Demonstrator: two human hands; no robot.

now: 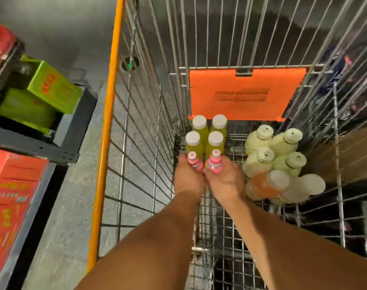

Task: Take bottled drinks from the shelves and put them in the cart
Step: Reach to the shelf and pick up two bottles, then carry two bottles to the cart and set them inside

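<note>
Both my arms reach down into the wire cart (145,130). My left hand (188,178) grips a pink bottle (194,161) and my right hand (223,181) grips a second pink bottle (214,163), side by side near the cart floor. Just beyond them stand several yellow-green bottles with white caps (206,133), upright in two rows. To the right sits a cluster of pale cream bottles (277,151), with an orange-capped one (262,185) and white-capped ones in front.
An orange plastic flap (245,93) hangs on the cart's far wall. The cart's orange rim (107,126) runs along the left. Dark shelving (73,126) at left holds green boxes (52,86) and red cartons (10,197). Grey floor lies between shelf and cart.
</note>
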